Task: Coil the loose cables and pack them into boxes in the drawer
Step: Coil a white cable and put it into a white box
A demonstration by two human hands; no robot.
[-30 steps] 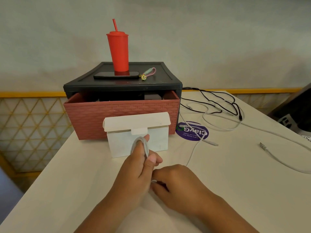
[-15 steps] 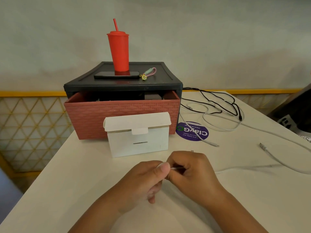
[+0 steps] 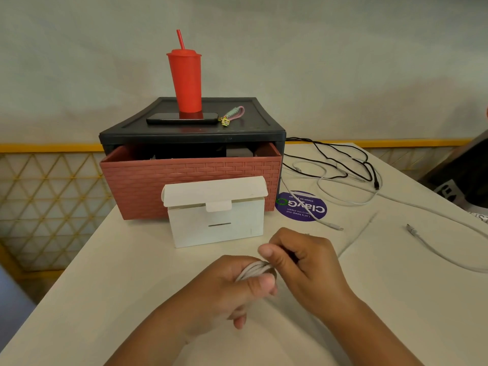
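Coil in left hand, perhaps right hand

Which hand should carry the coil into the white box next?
Left, probably: the left hand grips the coil, and the white box sits straight ahead, flap ajar. The right hand only pinches the coil's edge, so it could lift the flap.

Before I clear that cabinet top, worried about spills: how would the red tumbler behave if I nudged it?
Likely tippy: the red tumbler is tall and narrower at its base than at its lid. Pushed low, it might slide on the smooth cabinet top into the phone lying in front. Its weight is unclear: opaque walls hide any contents.
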